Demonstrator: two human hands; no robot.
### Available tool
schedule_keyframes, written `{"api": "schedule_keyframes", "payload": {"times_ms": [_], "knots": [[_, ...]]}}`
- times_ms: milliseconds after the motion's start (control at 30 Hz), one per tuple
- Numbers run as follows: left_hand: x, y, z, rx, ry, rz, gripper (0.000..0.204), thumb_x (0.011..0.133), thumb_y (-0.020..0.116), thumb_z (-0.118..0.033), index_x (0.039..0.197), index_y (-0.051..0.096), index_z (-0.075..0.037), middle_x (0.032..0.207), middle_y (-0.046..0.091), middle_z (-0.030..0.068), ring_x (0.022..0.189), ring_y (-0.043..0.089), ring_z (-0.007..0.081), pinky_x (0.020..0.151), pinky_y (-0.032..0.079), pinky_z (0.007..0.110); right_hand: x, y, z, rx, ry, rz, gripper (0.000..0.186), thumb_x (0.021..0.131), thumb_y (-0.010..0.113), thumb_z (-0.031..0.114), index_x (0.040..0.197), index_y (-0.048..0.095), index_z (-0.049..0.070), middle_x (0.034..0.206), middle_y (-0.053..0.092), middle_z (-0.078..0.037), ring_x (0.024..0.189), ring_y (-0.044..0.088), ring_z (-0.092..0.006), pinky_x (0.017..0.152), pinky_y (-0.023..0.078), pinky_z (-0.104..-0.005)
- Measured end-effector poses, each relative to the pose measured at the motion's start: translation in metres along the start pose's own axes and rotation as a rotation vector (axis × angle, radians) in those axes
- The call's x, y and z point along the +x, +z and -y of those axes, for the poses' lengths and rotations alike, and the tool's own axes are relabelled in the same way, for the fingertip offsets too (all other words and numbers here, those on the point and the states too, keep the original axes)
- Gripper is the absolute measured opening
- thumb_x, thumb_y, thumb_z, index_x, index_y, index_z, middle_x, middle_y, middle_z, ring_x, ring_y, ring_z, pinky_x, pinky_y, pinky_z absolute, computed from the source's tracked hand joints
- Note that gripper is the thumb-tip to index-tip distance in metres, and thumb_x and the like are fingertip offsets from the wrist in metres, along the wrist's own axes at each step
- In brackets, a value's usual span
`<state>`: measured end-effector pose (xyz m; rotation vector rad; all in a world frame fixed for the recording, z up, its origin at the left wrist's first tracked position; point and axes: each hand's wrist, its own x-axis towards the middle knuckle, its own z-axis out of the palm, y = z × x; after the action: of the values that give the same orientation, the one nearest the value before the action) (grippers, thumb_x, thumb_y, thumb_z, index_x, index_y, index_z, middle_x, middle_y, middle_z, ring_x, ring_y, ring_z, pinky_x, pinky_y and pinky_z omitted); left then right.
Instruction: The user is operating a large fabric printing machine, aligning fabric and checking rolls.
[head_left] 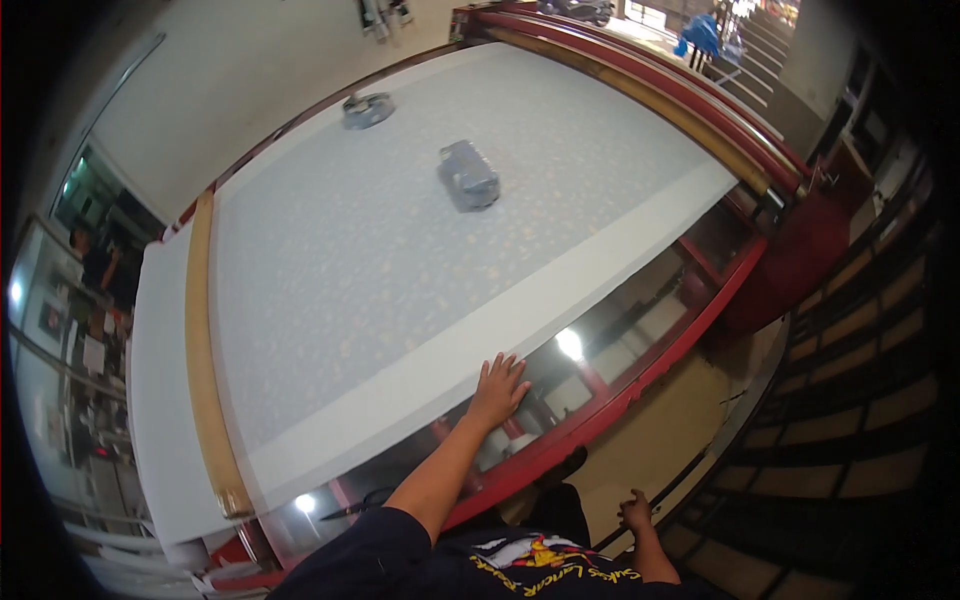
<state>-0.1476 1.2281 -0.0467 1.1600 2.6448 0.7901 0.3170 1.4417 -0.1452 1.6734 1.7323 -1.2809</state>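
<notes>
My left hand (pixel 500 390) lies with fingers spread on the pale border of a broad white sheet (pixel 320 280), which covers a faintly speckled surface on a red-framed machine bed (pixel 670 350). A grey, plastic-wrapped block (pixel 470 175) rests on the sheet near the middle; a rounded grey object (pixel 368 112) sits toward the far edge. A long tan tube (pixel 205 350) runs across the sheet's left side. Low at the right, my right hand (pixel 635 510) hangs beside the machine, fingers loosely bent and apart, with nothing visible in it.
Gold and red rollers (pixel 650 95) run along the back right. A red end housing (pixel 800 270) and dark gridded structure (pixel 850 400) stand at the right. A person (pixel 95 260) is beyond the bed at the left. A motorbike (pixel 575 10) and blue cover (pixel 700 35) appear behind.
</notes>
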Motion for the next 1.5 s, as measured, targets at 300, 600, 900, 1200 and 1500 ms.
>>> {"api": "schedule_keyframes", "payload": {"times_ms": [300, 600, 900, 1200, 1500], "knots": [[-0.201, -0.087, 0.105, 0.193, -0.604, -0.129, 0.063, 0.100, 0.055, -0.045, 0.151, 0.046, -0.009, 0.158, 0.038, 0.0204, 0.150, 0.027, 0.0450, 0.119, 0.018, 0.066, -0.065, -0.013, 0.113, 0.006, -0.554, -0.622, 0.031, 0.098, 0.060, 0.004, 0.129, 0.062, 0.004, 0.103, 0.070, -0.014, 0.092, 0.071, -0.0234, 0.077, 0.058, -0.0374], [-0.187, -0.088, 0.090, 0.222, -0.760, -0.238, 0.061, 0.102, 0.051, -0.045, 0.152, 0.045, -0.010, 0.159, 0.036, 0.0226, 0.152, 0.024, 0.0437, 0.119, 0.011, 0.069, -0.048, 0.011, 0.341, -0.138, -1.257, -0.581, 0.032, 0.087, 0.066, 0.004, 0.119, 0.067, 0.005, 0.102, 0.068, -0.014, 0.099, 0.064, -0.0331, 0.087, 0.052, -0.0433], [-0.168, -0.085, 0.089, 0.302, -0.731, -0.308, 0.057, 0.100, 0.053, -0.042, 0.148, 0.053, -0.010, 0.156, 0.041, 0.0214, 0.150, 0.029, 0.0416, 0.121, 0.010, 0.066, 0.008, 0.043, 0.625, -0.109, -1.350, -0.408, 0.067, 0.081, 0.083, 0.027, 0.140, 0.055, 0.010, 0.112, 0.067, -0.018, 0.114, 0.060, -0.0360, 0.098, 0.048, -0.0465], [-0.150, -0.094, 0.091, 0.278, -0.774, -0.258, 0.054, 0.098, 0.057, -0.041, 0.145, 0.056, -0.017, 0.153, 0.047, 0.0170, 0.148, 0.035, 0.0386, 0.120, 0.016, 0.066, 0.118, 0.140, 0.913, -0.312, -1.203, -0.413, 0.128, 0.066, 0.088, 0.061, 0.160, 0.022, 0.004, 0.153, 0.039, -0.032, 0.143, 0.040, -0.0440, 0.116, 0.038, -0.0482], [-0.146, -0.100, 0.097, 0.306, -0.760, -0.288, 0.052, 0.098, 0.058, -0.044, 0.146, 0.056, -0.023, 0.152, 0.050, 0.0109, 0.145, 0.042, 0.0324, 0.118, 0.022, 0.064, 0.119, 0.188, 0.937, -0.291, -1.015, -0.357, 0.122, 0.064, 0.088, 0.052, 0.154, 0.030, -0.005, 0.148, 0.048, -0.031, 0.138, 0.047, -0.0443, 0.114, 0.041, -0.0471]]}}
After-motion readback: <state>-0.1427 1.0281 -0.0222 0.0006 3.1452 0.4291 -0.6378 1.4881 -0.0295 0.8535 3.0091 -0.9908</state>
